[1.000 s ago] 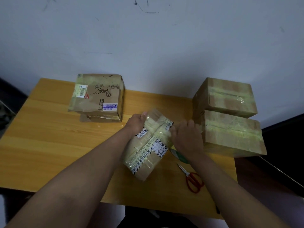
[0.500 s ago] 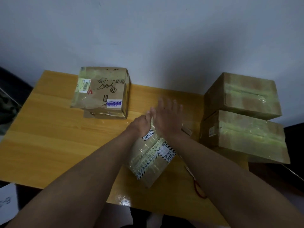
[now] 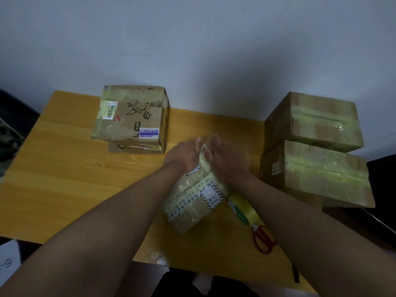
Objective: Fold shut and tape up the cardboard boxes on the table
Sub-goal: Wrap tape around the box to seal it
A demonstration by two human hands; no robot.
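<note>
Cardboard under your hands is slick with tape: the box point(image 3: 194, 198) at frame centre sits askew, and a hard press at its far end could skid it into the tape roll point(image 3: 243, 209) and scissors point(image 3: 264, 239). Left hand point(image 3: 184, 156) and right hand point(image 3: 227, 159) both press there; whether either grip curls round it, I cannot tell. Wooden surface point(image 3: 64, 179), grey wall point(image 3: 192, 39).

— What carries it all?
— A yellow wooden table point(image 3: 64, 185) against a pale wall.
— And lying on it?
— A small taped box point(image 3: 192, 202) under both hands' grip; a printed box point(image 3: 130, 118) well left of the grip; two stacked taped boxes point(image 3: 315, 151) to its right; a tape roll point(image 3: 242, 207) and red-handled scissors point(image 3: 263, 239) just right and nearer.
</note>
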